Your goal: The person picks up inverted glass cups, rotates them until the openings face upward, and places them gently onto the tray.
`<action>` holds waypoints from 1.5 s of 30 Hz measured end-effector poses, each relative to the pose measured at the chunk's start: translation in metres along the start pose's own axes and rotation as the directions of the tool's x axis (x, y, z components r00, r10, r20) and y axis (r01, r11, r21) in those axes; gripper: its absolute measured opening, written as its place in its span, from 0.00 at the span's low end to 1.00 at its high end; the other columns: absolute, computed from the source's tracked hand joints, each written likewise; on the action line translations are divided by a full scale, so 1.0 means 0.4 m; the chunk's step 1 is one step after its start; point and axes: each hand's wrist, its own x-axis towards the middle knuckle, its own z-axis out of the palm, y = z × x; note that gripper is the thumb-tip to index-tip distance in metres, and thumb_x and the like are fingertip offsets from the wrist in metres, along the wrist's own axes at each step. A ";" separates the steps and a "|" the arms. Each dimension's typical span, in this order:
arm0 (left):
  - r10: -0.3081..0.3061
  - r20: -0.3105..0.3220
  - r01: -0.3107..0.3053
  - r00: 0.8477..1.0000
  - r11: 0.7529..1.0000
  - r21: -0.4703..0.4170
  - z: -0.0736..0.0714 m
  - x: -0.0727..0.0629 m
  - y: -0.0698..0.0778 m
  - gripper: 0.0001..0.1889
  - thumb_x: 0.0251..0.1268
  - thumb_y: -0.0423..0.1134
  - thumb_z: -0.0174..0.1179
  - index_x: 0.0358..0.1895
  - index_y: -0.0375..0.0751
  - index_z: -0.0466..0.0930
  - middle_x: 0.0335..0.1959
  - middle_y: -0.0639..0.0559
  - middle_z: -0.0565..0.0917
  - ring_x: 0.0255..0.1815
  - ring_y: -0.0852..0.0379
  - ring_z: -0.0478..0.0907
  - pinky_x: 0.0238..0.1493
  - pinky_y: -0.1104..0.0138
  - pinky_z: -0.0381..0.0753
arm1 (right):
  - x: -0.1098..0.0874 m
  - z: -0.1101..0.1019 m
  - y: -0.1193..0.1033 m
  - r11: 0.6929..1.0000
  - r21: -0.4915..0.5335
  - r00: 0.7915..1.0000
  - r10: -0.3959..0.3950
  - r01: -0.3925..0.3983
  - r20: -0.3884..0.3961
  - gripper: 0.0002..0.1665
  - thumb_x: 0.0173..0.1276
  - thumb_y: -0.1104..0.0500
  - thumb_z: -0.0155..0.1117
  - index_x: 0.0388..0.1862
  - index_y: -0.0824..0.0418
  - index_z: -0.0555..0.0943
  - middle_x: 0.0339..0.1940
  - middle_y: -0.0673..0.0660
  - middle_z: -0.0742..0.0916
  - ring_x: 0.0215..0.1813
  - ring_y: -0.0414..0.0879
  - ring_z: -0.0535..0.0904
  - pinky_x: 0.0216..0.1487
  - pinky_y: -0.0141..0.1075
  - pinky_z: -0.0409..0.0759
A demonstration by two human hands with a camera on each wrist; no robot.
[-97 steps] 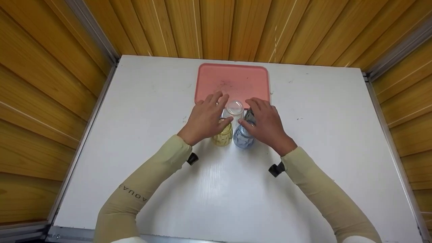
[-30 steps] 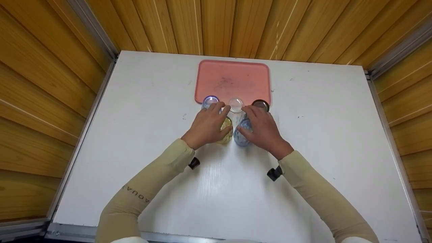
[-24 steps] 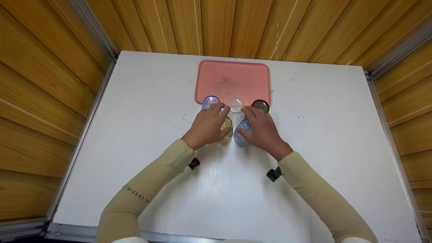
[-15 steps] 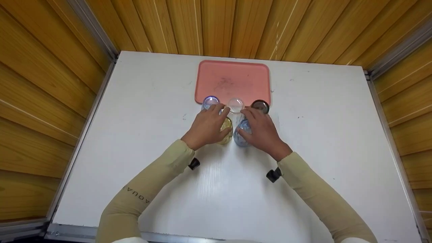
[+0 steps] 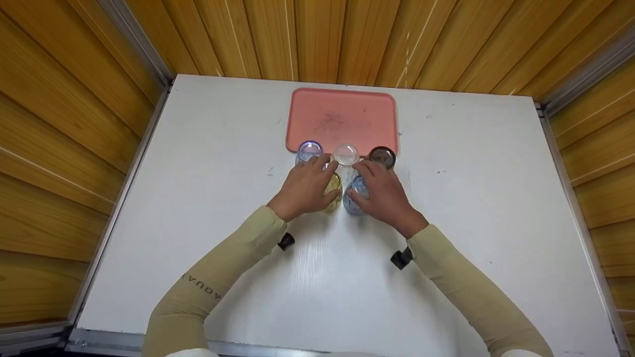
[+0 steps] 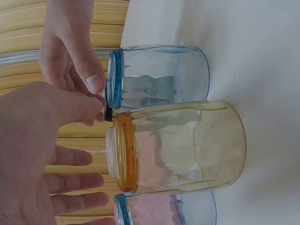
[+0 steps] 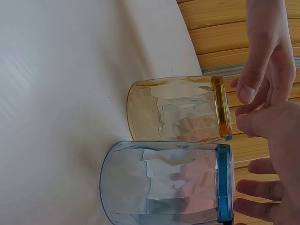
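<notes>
In the head view, my left hand (image 5: 305, 186) hovers over a yellow glass jar (image 5: 335, 182), and my right hand (image 5: 384, 191) over a blue glass jar (image 5: 353, 203). Behind them stand a purple-rimmed jar (image 5: 310, 150), a clear jar (image 5: 346, 155) and a dark jar (image 5: 382, 156), their bodies partly hidden by my hands. In the left wrist view, the fingers of my left hand (image 6: 33, 140) extend loosely beside the yellow jar's (image 6: 187, 150) top. The right wrist view has my right hand (image 7: 281, 154) near the top of the blue jar (image 7: 164, 183). Neither hand grips a jar.
A pink tray (image 5: 342, 119) lies behind the jars on the white table (image 5: 317, 277). Wood-patterned panels (image 5: 317, 39) rise along the back and both sides. A black wrist-camera mount hangs below each sleeve.
Since the earliest frame, my hands have drawn back slightly toward me, and the purple-rimmed and dark jars' tops have come into sight. Over the last second almost nothing has moved.
</notes>
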 end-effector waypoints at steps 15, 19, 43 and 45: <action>-0.010 0.051 0.011 0.999 1.000 -0.023 0.014 0.008 0.005 0.34 0.64 0.60 0.56 0.68 0.44 0.67 0.66 0.44 0.72 0.66 0.46 0.71 0.59 0.49 0.78 | -0.002 0.007 0.004 1.000 -0.012 1.000 0.009 -0.009 0.020 0.37 0.65 0.42 0.63 0.69 0.54 0.66 0.66 0.57 0.73 0.69 0.54 0.68 0.69 0.56 0.68; -0.011 0.057 0.012 0.998 1.000 -0.012 0.019 0.010 0.005 0.33 0.65 0.60 0.55 0.68 0.45 0.67 0.66 0.45 0.72 0.67 0.47 0.71 0.60 0.49 0.78 | -0.002 0.009 0.004 1.000 -0.003 1.000 0.015 -0.015 0.027 0.37 0.65 0.42 0.64 0.69 0.54 0.67 0.67 0.56 0.73 0.69 0.54 0.68 0.69 0.56 0.67; 0.012 0.103 -0.011 0.995 1.000 -0.010 0.036 0.025 0.007 0.33 0.63 0.56 0.60 0.67 0.44 0.68 0.64 0.45 0.74 0.64 0.45 0.73 0.61 0.51 0.77 | -0.009 0.014 0.015 1.000 0.026 0.999 0.006 -0.008 0.048 0.37 0.66 0.43 0.63 0.69 0.55 0.67 0.67 0.55 0.73 0.69 0.52 0.67 0.68 0.54 0.69; 0.013 0.107 -0.012 0.994 1.000 -0.009 0.038 0.028 0.008 0.33 0.63 0.56 0.60 0.67 0.44 0.68 0.63 0.45 0.74 0.63 0.46 0.74 0.61 0.51 0.78 | -0.009 0.014 0.016 1.000 0.026 0.999 0.007 -0.009 0.048 0.37 0.66 0.43 0.64 0.68 0.55 0.67 0.67 0.56 0.73 0.69 0.52 0.67 0.69 0.53 0.69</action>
